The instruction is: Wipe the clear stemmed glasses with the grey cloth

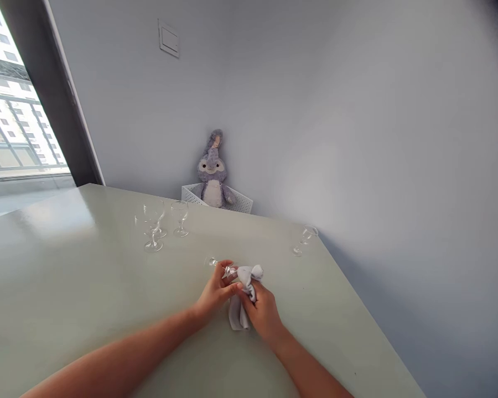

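My left hand (218,287) is closed around a clear stemmed glass (231,271), which lies tilted on its side above the table. The glass's foot points left, and its bowl end points toward a pale grey cloth (249,273). Gripping that cloth, my right hand (262,310) presses it at the bowl's mouth, so part of the rim is hidden. A loose end of the cloth hangs down between my hands.
Three clear stemmed glasses stand at the left back, one of them a glass (180,216) nearest the basket. Another glass (307,237) is near the right table edge. A plush toy (213,177) sits in a white basket (243,204) by the wall corner, behind the pale table (87,276).
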`<act>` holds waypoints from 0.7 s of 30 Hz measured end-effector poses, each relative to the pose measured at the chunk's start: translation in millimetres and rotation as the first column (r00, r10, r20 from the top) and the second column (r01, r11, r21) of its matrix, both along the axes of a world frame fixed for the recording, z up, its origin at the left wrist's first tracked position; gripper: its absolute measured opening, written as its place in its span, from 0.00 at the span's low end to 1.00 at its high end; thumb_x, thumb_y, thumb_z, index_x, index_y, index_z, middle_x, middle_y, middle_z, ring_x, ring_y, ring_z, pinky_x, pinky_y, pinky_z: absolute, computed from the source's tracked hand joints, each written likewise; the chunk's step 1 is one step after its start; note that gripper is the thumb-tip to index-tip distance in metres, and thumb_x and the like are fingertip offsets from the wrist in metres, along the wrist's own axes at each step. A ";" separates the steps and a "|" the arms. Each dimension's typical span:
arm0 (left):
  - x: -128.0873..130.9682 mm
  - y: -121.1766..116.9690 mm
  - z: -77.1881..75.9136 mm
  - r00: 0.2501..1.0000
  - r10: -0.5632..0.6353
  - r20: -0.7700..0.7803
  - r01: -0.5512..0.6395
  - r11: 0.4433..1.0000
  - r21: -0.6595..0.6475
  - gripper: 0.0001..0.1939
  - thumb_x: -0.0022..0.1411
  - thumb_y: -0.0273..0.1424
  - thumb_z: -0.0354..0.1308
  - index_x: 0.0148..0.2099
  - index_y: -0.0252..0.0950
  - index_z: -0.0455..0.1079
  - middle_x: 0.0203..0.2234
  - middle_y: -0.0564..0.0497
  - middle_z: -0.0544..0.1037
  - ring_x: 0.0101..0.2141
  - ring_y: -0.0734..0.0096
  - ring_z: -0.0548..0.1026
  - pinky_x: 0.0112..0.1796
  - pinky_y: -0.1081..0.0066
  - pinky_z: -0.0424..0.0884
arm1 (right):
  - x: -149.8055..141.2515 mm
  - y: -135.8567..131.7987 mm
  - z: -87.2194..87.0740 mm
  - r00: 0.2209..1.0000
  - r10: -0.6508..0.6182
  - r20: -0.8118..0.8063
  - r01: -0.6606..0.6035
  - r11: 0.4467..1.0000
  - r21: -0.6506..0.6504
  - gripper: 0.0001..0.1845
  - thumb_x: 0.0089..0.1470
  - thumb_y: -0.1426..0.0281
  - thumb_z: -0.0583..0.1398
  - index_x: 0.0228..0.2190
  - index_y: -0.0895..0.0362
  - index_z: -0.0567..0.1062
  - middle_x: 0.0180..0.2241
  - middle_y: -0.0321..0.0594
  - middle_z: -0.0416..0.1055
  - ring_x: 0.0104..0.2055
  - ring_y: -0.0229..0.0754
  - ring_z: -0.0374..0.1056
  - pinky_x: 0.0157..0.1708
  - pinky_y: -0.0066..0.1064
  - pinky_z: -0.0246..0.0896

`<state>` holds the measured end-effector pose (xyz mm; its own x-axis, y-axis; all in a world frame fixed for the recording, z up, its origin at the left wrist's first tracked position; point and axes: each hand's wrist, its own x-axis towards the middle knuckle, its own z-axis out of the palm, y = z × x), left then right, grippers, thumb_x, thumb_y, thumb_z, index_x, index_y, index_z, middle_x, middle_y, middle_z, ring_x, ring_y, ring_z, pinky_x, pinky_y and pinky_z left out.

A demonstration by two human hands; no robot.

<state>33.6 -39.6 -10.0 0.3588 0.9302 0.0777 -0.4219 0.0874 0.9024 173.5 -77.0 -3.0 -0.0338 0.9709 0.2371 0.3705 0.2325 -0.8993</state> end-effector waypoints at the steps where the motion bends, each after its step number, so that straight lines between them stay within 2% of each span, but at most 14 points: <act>1: -0.6 0.5 -0.7 1.000 -0.020 -0.012 0.020 0.999 0.026 0.24 0.50 0.36 0.61 0.49 0.42 0.57 0.45 0.47 0.68 0.47 0.61 0.68 0.43 0.64 0.66 | 2.4 2.4 0.4 0.995 -0.010 -0.101 0.005 0.999 -0.046 0.14 0.48 0.64 0.59 0.39 0.55 0.73 0.33 0.39 0.72 0.33 0.42 0.66 0.35 0.31 0.60; 3: -3.1 2.2 -1.3 0.997 -0.050 -0.066 0.056 0.994 0.098 0.23 0.53 0.37 0.58 0.50 0.42 0.58 0.49 0.45 0.66 0.47 0.61 0.67 0.45 0.62 0.65 | 6.7 6.6 2.7 0.931 -0.032 -0.365 -0.038 0.982 -0.183 0.14 0.46 0.63 0.61 0.35 0.56 0.73 0.28 0.38 0.71 0.28 0.39 0.65 0.29 0.29 0.59; 5: -6.4 4.0 -0.6 0.992 -0.042 -0.119 0.065 0.978 0.199 0.21 0.55 0.37 0.56 0.51 0.40 0.61 0.53 0.44 0.63 0.49 0.60 0.65 0.48 0.62 0.62 | 10.0 9.1 5.7 0.799 -0.066 -0.597 -0.151 0.940 -0.306 0.14 0.46 0.61 0.61 0.32 0.58 0.74 0.22 0.36 0.68 0.23 0.36 0.62 0.25 0.28 0.58; 7: -9.6 5.1 1.8 0.987 -0.014 -0.157 0.059 0.957 0.284 0.19 0.56 0.36 0.55 0.50 0.40 0.64 0.54 0.44 0.61 0.52 0.60 0.62 0.50 0.63 0.60 | 11.3 8.9 8.5 0.686 -0.082 -0.723 -0.265 0.897 -0.353 0.15 0.46 0.60 0.60 0.31 0.59 0.74 0.20 0.35 0.67 0.21 0.35 0.61 0.23 0.27 0.57; 8: -10.9 5.3 3.5 0.986 -0.002 -0.167 0.052 0.953 0.300 0.19 0.56 0.36 0.55 0.50 0.39 0.64 0.54 0.44 0.63 0.51 0.60 0.63 0.50 0.63 0.60 | 11.1 7.6 9.8 0.662 -0.059 -0.747 -0.309 0.887 -0.344 0.15 0.46 0.59 0.60 0.32 0.59 0.74 0.20 0.35 0.67 0.21 0.35 0.61 0.24 0.27 0.57; 10: -12.5 6.0 6.8 0.986 -0.003 -0.169 0.048 0.964 0.263 0.20 0.56 0.38 0.54 0.51 0.39 0.64 0.49 0.44 0.68 0.46 0.61 0.68 0.47 0.62 0.64 | 8.6 2.9 11.6 0.691 0.056 -0.721 -0.362 0.890 -0.278 0.17 0.46 0.60 0.61 0.36 0.59 0.73 0.24 0.37 0.70 0.23 0.36 0.63 0.27 0.29 0.59; 11: -13.0 6.7 8.0 0.986 -0.014 -0.168 0.051 0.974 0.221 0.21 0.56 0.39 0.53 0.52 0.39 0.63 0.44 0.44 0.72 0.42 0.63 0.70 0.44 0.62 0.66 | 6.6 -0.1 11.9 0.738 0.132 -0.661 -0.369 0.900 -0.233 0.19 0.45 0.61 0.62 0.38 0.58 0.73 0.26 0.38 0.70 0.26 0.38 0.64 0.30 0.30 0.59; 13: -13.8 9.4 8.5 0.980 -0.049 -0.192 0.075 0.989 0.130 0.22 0.56 0.42 0.52 0.50 0.37 0.64 0.33 0.47 0.75 0.33 0.66 0.72 0.36 0.65 0.70 | 1.9 -6.2 10.4 0.864 0.237 -0.444 -0.333 0.931 -0.150 0.18 0.45 0.62 0.62 0.39 0.57 0.73 0.29 0.39 0.71 0.32 0.40 0.65 0.36 0.32 0.59; 15: -14.7 12.8 6.4 0.955 -0.060 -0.289 0.086 0.993 0.076 0.21 0.57 0.45 0.49 0.45 0.35 0.67 0.25 0.51 0.73 0.26 0.69 0.71 0.29 0.69 0.69 | -2.3 -10.5 7.0 0.955 0.218 -0.201 -0.238 0.967 -0.086 0.14 0.45 0.62 0.62 0.35 0.55 0.75 0.29 0.38 0.71 0.33 0.41 0.64 0.38 0.33 0.59; 17: -15.5 14.7 3.5 0.920 -0.033 -0.390 0.071 0.994 0.084 0.22 0.57 0.46 0.47 0.41 0.34 0.70 0.23 0.51 0.72 0.24 0.70 0.70 0.27 0.70 0.68 | -4.5 -11.3 3.8 0.982 0.159 -0.106 -0.167 0.983 -0.077 0.12 0.46 0.61 0.61 0.31 0.55 0.76 0.27 0.37 0.71 0.31 0.40 0.63 0.35 0.31 0.59; 19: -16.0 13.4 2.2 0.917 -0.005 -0.398 0.062 0.990 0.129 0.22 0.58 0.46 0.47 0.44 0.36 0.69 0.28 0.50 0.74 0.29 0.68 0.71 0.32 0.70 0.68 | -4.3 -8.7 3.5 0.963 0.137 -0.232 -0.173 0.975 -0.139 0.13 0.46 0.61 0.60 0.31 0.56 0.75 0.27 0.37 0.71 0.30 0.40 0.64 0.33 0.30 0.59; 21: -16.1 9.2 3.5 0.943 -0.032 -0.331 0.097 0.979 0.180 0.22 0.58 0.43 0.49 0.51 0.39 0.65 0.36 0.49 0.73 0.36 0.66 0.70 0.38 0.69 0.66 | -2.0 -4.2 6.4 0.867 0.084 -0.491 -0.220 0.949 -0.226 0.15 0.47 0.60 0.60 0.35 0.58 0.74 0.28 0.38 0.71 0.30 0.40 0.65 0.32 0.30 0.59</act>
<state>17.5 -30.3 -6.5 0.4531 0.8833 0.1202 -0.1018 -0.0827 0.9914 171.4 -81.3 3.4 -0.1373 0.9905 -0.0035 -0.1318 -0.0218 -0.9910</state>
